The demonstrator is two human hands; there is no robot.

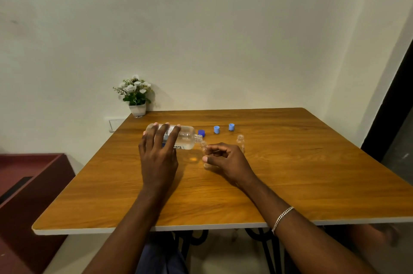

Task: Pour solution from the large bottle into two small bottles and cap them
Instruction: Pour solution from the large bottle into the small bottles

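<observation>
My left hand grips the large clear bottle, tipped almost flat above the table with its open mouth pointing right. That mouth sits just over the neck of a small clear bottle, which my right hand holds upright on the wooden table. A second small bottle stands uncapped to the right, apart from my hands. Behind them lie a dark blue cap and two light blue caps. Clear liquid lies in the lower side of the large bottle.
A small pot of white flowers stands at the table's far left corner against the wall. A dark red cabinet stands left of the table. A dark door frame is at the right.
</observation>
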